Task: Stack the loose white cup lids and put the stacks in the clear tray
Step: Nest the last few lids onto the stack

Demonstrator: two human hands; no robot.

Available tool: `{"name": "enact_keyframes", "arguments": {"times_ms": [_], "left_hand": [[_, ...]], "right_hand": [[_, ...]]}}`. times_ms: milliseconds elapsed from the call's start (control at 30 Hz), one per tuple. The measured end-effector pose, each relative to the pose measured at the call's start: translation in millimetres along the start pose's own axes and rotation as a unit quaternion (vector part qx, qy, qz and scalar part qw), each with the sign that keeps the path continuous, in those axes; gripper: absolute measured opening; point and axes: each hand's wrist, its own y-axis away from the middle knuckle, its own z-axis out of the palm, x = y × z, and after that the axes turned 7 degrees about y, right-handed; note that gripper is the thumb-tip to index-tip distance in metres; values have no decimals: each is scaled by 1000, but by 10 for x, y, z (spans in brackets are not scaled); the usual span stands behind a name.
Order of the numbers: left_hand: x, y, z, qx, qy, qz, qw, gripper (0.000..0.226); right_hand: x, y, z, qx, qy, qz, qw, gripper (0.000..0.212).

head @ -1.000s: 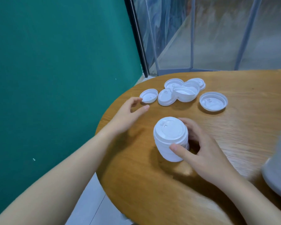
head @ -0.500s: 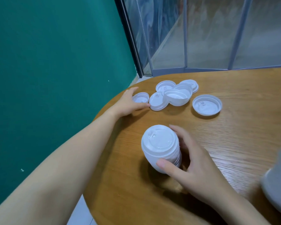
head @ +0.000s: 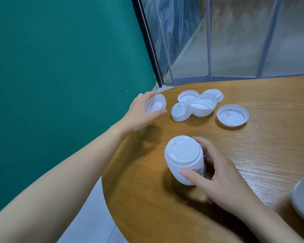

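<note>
The left hand (head: 140,113) has now lifted a small translucent white plastic lid (head: 155,103) off the round wooden table (head: 253,155), fingers curled round its rim, ready for the tall stack of white lids (head: 184,159) that the right hand (head: 218,176) clasps upright.

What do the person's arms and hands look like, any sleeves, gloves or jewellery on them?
Both forearms are bare as far as the view shows: no sleeves in sight. The left hand and right hand wear no gloves, and no rings, watch or bracelet show. Nails look short and unpainted.

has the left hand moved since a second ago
Yes. The left hand has gone toward the table's far-left edge and now holds a lid tilted above it.
</note>
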Motion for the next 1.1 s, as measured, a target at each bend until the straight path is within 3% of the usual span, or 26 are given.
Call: {"name": "enact_keyframes", "arguments": {"times_ms": [100,333,867,1100], "left_hand": [[328,356,-127,-22,22,46,998,64],[734,1096,-165,-35,179,84,980,82],[814,1402,281,-35,312,-33,949,65],[651,1501,421,-57,291,-47,954,63]], "right_hand": [[-13,-1,1,1,-6,-4,1000,64],[-21,3,11,-1,-40,-17,999,62],[-23,1,3,-8,-54,-23,998,62],[-34,8,-8,-1,-64,-21,998,62]]}}
